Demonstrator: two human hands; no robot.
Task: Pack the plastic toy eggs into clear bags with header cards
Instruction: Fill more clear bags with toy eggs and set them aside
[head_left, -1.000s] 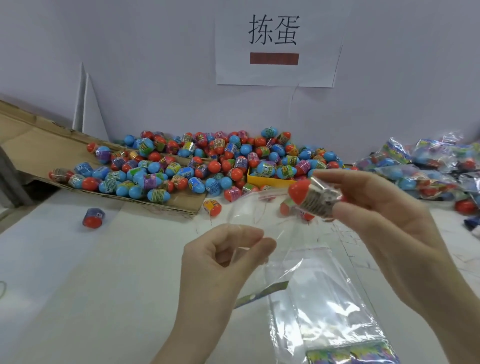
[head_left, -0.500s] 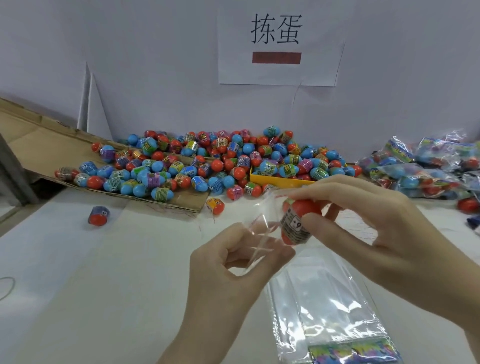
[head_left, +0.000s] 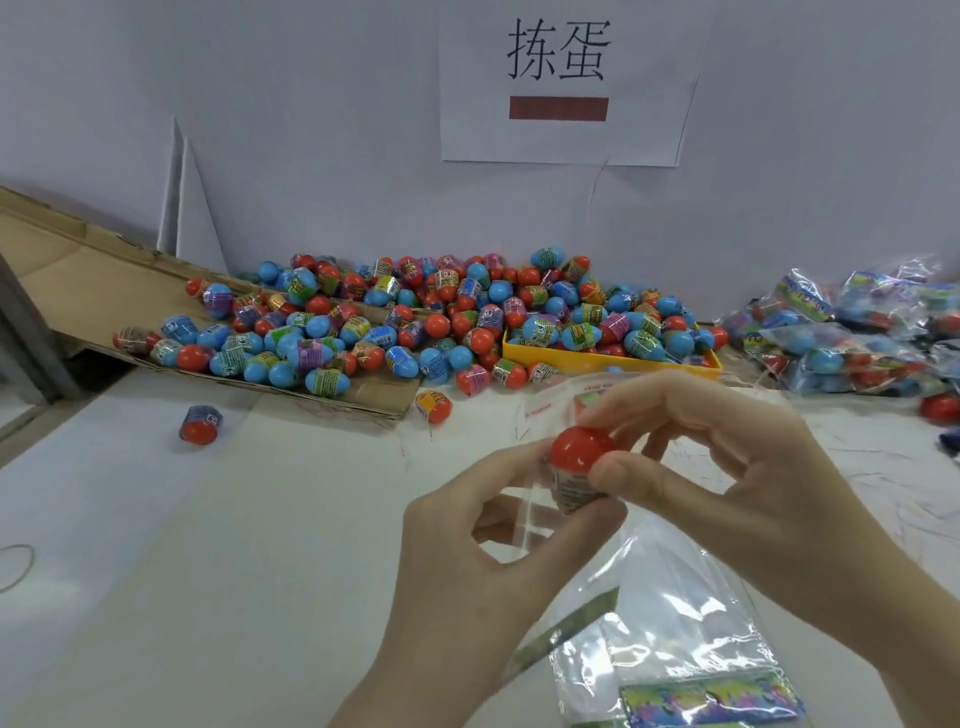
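egg pile (head_left: 415, 322) behind, packed bags (head_left: 841, 338) right

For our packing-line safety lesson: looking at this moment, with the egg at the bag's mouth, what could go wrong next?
1. The left hand only pinches the thin clear bag; its mouth may collapse.
2. The right hand grips the red-topped egg by its fingertips; it might slip and roll across the table.

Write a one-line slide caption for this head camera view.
Right hand feeds a red-capped toy egg into a clear bag pinched open by the left hand.
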